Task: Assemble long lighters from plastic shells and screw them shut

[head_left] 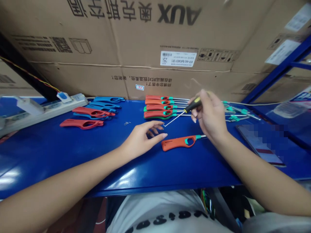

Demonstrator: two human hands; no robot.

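Note:
My right hand (211, 117) is closed round a small screwdriver (191, 105) with a black and yellow handle, its thin shaft pointing down-left toward my left fingertips. My left hand (143, 137) rests on the blue bench (73, 152) with fingers loosely curled, holding nothing I can see. Just to its right lies an orange lighter body with a green trigger (179, 142), its metal tube passing under my right wrist.
A row of assembled orange lighters (159, 106) lies at the back. Loose red and blue handle shells (93, 111) sit at the left, beside a white power strip (43, 108). Green-tipped metal tubes (239, 113) and a phone (261, 144) lie at the right. Cardboard boxes (155, 45) wall the back.

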